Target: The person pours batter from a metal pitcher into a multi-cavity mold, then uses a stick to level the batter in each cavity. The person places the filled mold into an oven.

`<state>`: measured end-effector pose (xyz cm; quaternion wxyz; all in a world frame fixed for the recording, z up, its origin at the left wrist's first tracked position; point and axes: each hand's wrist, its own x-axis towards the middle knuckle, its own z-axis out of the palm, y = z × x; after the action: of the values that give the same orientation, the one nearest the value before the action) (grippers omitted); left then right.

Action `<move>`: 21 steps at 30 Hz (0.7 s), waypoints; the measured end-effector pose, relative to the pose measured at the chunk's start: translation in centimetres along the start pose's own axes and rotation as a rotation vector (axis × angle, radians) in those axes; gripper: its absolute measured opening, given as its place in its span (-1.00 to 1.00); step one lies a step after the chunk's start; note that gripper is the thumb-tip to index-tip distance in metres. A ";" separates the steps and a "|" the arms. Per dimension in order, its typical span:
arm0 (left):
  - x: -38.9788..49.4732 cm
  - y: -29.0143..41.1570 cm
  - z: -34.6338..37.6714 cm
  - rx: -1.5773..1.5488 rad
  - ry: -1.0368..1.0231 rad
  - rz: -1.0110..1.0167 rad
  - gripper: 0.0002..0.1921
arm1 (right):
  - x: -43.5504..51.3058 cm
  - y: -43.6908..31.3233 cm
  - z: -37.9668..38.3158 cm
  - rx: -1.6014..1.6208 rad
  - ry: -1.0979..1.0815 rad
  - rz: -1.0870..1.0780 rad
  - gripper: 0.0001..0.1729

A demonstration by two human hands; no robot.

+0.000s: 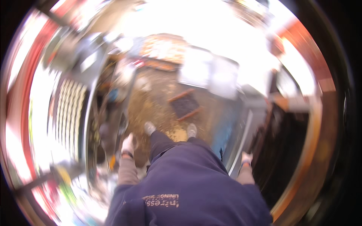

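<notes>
My left hand (128,144) hangs low beside my left leg, next to the shelf space under a metal-edged table (90,113). A dark band circles its wrist. Motion blur hides whether its fingers hold anything. My right hand (247,158) is out to my right, near the pale edge of a grey counter (243,132). It is small and blurred, and its finger pose cannot be made out. On the floor ahead of my shoes lies a dark rectangular mat or tray (184,104) with orange-brown edges.
Two white box-like containers (195,67) stand ahead, near a tray of orange and white items (163,48). Pale debris is scattered over the brown floor (147,104). A ribbed panel or rack (70,113) is at left. Wooden framing (306,147) borders a dark space at right.
</notes>
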<state>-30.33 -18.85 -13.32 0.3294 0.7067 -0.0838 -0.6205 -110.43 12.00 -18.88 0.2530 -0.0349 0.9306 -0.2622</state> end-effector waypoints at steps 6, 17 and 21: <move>-5.8 1.2 -11.6 -0.297 0.463 0.209 -0.56 | -0.7 -12.9 9.6 -0.361 -0.465 0.260 -0.25; -9.2 10.7 -28.4 -0.198 1.382 0.430 -0.19 | -46.4 -60.9 50.0 -0.492 -1.115 -1.512 -0.24; -6.5 13.6 -33.5 -0.296 1.358 0.380 -0.16 | -61.2 -68.2 58.4 -0.339 -1.551 -1.082 -0.16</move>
<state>3.47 -13.76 0.24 0.5034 0.8577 0.1029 0.0189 -33.26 -62.07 0.43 0.6347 -0.6596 0.3876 -0.1093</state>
